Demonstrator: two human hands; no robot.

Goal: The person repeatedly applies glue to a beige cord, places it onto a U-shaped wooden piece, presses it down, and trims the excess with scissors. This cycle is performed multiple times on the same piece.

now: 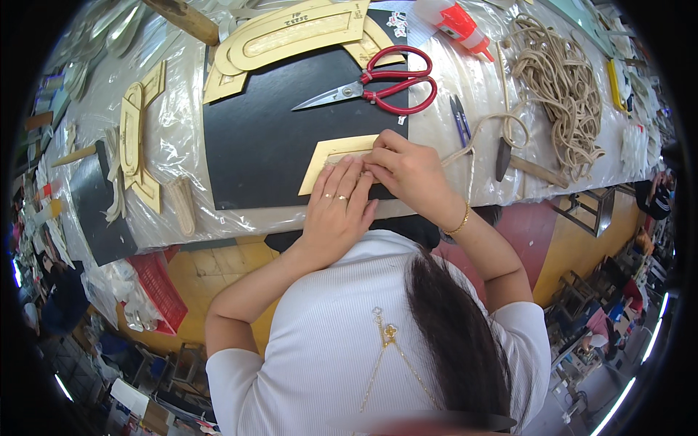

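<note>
- My left grip (339, 202) lay open, fingers extended and fingertips resting on the yellow panel (314, 168).
- My right grip (407, 171) had its fingers curled together at the panel's inner area, beside the left fingertips; whether they pinched anything, I could not tell.
- Panel position: on the black mat (254, 160), near its front edge, partly covered by both hands.
- A beige cord (459, 154) ran close beside my right hand; beyond it, to the right, lay a tangled rope bundle (560, 87).
- Red-handled scissors (352, 91) lay past the panel, mostly on the mat, blades pointing left.
- Stacked yellow pieces (305, 36) sat at the mat's far side.
- Right of the mat, on the plastic-covered surface (185, 87): dark snips (460, 120), a hammer (538, 171) and a red-and-white bottle (454, 25).
</note>
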